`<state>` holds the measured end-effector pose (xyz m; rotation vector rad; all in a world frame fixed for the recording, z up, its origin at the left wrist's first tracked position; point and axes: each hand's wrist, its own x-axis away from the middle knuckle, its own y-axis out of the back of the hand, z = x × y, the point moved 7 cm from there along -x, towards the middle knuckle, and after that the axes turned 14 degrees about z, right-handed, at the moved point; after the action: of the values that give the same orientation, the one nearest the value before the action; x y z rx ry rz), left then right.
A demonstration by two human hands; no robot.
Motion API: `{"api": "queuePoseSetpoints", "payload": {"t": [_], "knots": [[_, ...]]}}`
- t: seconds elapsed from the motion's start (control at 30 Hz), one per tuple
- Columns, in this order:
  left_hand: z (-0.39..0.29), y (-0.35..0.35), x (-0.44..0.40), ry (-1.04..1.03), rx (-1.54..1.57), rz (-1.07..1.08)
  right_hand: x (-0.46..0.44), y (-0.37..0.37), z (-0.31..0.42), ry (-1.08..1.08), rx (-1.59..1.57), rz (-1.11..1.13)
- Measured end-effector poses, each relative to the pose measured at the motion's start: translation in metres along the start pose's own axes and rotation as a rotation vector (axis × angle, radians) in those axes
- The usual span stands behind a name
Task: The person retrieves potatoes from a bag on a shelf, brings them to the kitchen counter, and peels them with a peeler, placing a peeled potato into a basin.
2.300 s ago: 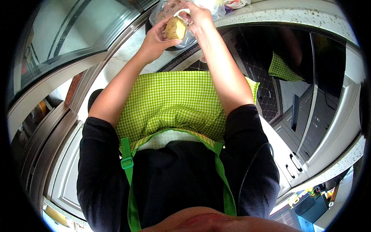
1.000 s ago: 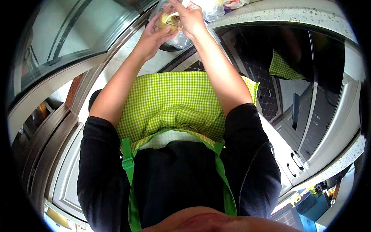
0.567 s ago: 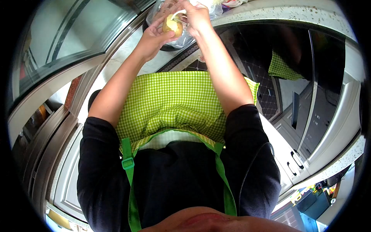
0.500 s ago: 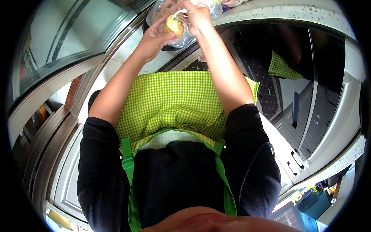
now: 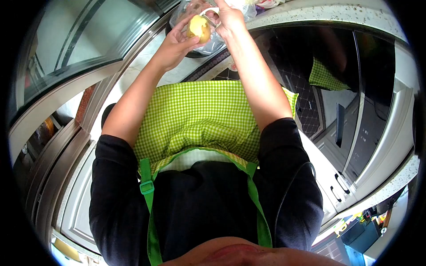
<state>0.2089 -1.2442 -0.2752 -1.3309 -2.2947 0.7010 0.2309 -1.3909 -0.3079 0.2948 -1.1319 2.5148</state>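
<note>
One part-peeled potato point(image 5: 199, 30), over the far plastic bag point(image 5: 215, 45), sits cupped in the left hand point(image 5: 176, 43), bare side free for a probable peeler point(image 5: 209, 9) gripped by the right hand point(image 5: 231, 20).

On your left stands a glass pane point(image 5: 93, 48) in a pale frame point(image 5: 66, 91), with a white panelled cabinet door point(image 5: 79, 213) below. On your right, a speckled counter point(image 5: 337, 20) curves past a dark, reflective panel point(image 5: 306, 42); black handles point(image 5: 341, 184) sit lower down.
</note>
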Motion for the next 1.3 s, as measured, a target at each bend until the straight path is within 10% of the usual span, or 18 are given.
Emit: {"api": "queuePoseSetpoints", "payload": {"t": [0.47, 0.57, 0.7, 1.3], "knots": [[0.001, -0.004, 0.001, -0.003, 0.003, 0.067, 0.011, 0.022, -0.009, -0.055, -0.167, -0.304], [0.000, 0.007, 0.001, -0.018, 0.041, -0.046, 0.002, 0.008, 0.019, 0.289, 0.139, -0.076], [0.002, 0.024, 0.003, 0.016, 0.000, -0.185, 0.007, -0.033, 0.009, 0.074, 0.016, 0.244], [0.004, 0.022, 0.001, 0.007, -0.074, -0.192, 0.006, -0.021, -0.005, 0.033, 0.109, 0.145]]}}
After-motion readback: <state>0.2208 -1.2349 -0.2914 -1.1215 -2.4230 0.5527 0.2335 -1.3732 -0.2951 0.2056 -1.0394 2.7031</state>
